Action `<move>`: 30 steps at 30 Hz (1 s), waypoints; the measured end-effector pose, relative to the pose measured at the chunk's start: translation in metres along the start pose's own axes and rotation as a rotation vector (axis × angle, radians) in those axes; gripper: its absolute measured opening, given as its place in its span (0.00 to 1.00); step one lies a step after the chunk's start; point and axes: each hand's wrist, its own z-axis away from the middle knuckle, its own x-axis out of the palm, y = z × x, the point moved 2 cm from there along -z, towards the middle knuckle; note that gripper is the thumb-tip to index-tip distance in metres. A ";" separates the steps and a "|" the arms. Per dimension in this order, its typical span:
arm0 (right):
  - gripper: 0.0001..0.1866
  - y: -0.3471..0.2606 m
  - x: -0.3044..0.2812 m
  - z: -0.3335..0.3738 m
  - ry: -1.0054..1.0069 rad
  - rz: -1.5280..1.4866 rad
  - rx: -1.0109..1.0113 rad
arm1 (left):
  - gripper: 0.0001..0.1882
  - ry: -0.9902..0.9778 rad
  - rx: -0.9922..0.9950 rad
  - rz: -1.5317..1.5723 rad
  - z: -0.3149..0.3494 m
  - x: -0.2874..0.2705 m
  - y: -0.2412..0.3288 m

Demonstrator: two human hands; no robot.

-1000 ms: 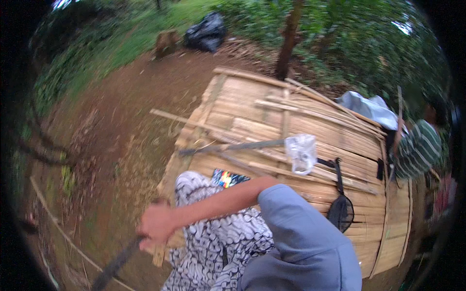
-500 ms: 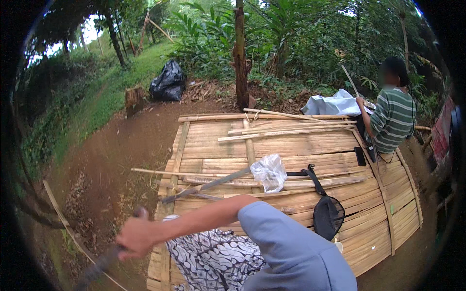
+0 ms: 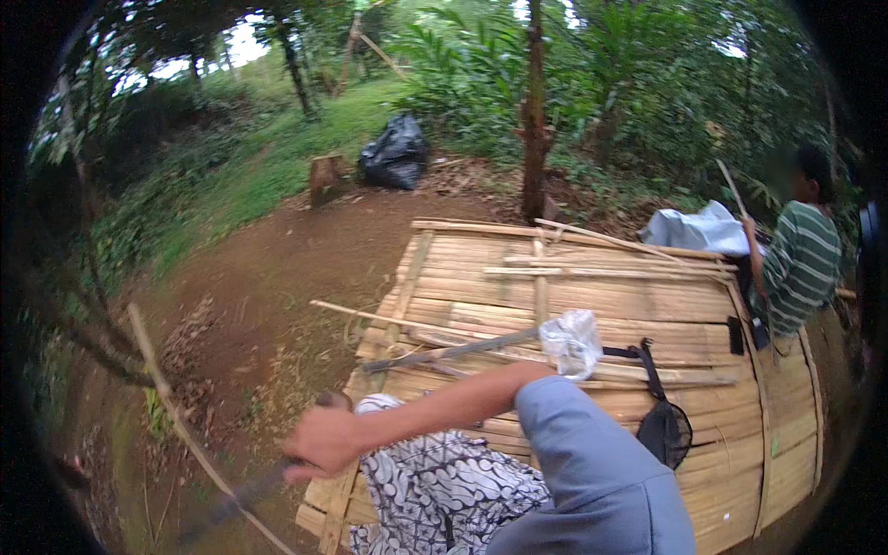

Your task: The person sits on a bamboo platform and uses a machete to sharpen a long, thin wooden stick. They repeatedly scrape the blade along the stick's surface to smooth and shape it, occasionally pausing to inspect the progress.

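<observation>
My right hand (image 3: 324, 439) is closed round the handle of a machete-like knife, my forearm crossing from right to left. A brown handle end shows above the fist. From below the fist, the long dark blade (image 3: 236, 504) slants down to the left, blurred by motion. A long pale stick (image 3: 180, 416) runs down at the left and crosses the blade in the picture; whether they touch, I cannot tell. My left hand is out of view. Under my arm lies my leg in black-and-white patterned cloth (image 3: 453, 481), on a bamboo slat platform (image 3: 444, 254).
On the platform lie a clear plastic bag (image 3: 571, 344), a black mesh pouch with strap (image 3: 666, 433), a long grey bar (image 3: 453, 350) and bamboo strips (image 3: 610, 272). A person in a striped shirt (image 3: 800, 268) sits at the right. Beyond stand a stump (image 3: 327, 179) and black bag (image 3: 395, 153).
The whole view has swung left, so the scene sits further right. My right hand keeps its hold on the knife, whose blade is now further into the picture near the pale stick.
</observation>
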 end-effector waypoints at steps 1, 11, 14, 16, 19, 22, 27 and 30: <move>0.31 -0.013 0.017 0.006 -0.017 0.005 -0.157 | 0.22 -0.132 -0.057 -0.068 -0.008 -0.019 -0.007; 0.27 0.040 -0.021 -0.074 0.080 0.324 0.150 | 0.25 0.612 0.595 -1.010 0.068 0.021 -0.034; 0.26 0.008 0.011 -0.056 -0.053 0.205 0.055 | 0.25 0.417 0.380 -0.774 0.072 0.021 -0.010; 0.27 -0.027 0.020 -0.037 -0.103 0.251 -0.158 | 0.25 0.453 0.445 -0.759 0.063 0.018 -0.027; 0.23 -0.039 0.019 -0.043 -0.037 0.276 -0.667 | 0.21 0.390 0.486 -0.542 0.063 0.015 -0.002; 0.17 0.003 -0.003 -0.100 -0.131 0.528 -0.398 | 0.18 0.413 0.372 -0.219 0.076 0.014 0.011; 0.23 0.061 -0.072 -0.161 0.414 0.397 0.215 | 0.20 0.497 0.374 -0.168 0.082 0.008 -0.007; 0.24 0.065 -0.053 -0.151 0.390 0.277 0.125 | 0.20 0.582 0.508 -0.259 0.052 0.006 -0.046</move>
